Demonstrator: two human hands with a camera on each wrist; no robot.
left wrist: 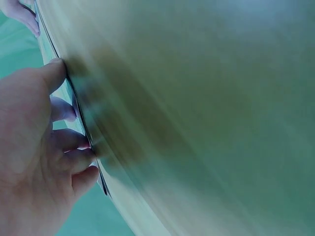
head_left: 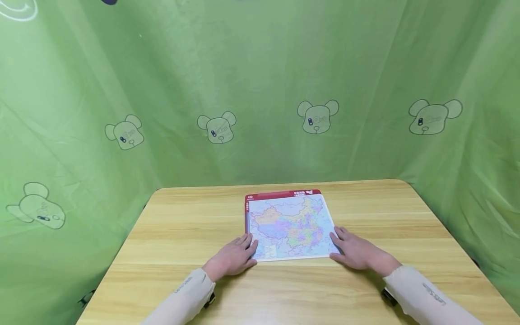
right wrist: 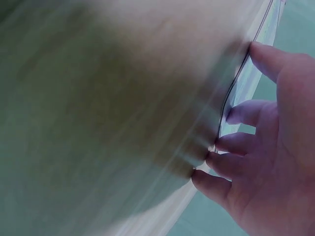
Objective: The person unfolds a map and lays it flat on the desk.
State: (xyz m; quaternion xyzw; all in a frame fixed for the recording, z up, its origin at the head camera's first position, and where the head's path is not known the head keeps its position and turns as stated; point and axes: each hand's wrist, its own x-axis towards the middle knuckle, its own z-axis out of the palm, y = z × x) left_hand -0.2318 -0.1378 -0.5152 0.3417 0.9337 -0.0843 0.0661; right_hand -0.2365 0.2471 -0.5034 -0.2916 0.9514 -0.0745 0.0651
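A flat map board (head_left: 292,225) with a red border along its top and left lies on the wooden table. Printed on it is a coloured map of China. At its lower left corner my left hand (head_left: 233,257) touches the edge, fingers on the board and thumb by the near side. My right hand (head_left: 355,251) does the same at the lower right corner. Seen edge-on in the left wrist view, the board is a thin dark line beneath the fingertips of the left hand (left wrist: 34,132). The right wrist view shows the right hand (right wrist: 280,142) with its fingers spread along that edge.
The wooden table (head_left: 183,216) has rounded far corners. A green curtain (head_left: 260,149) printed with bear heads hangs behind it and along both sides. Pale sleeves (head_left: 184,295) cover my forearms, with a dark strap (head_left: 389,297) below the right cuff.
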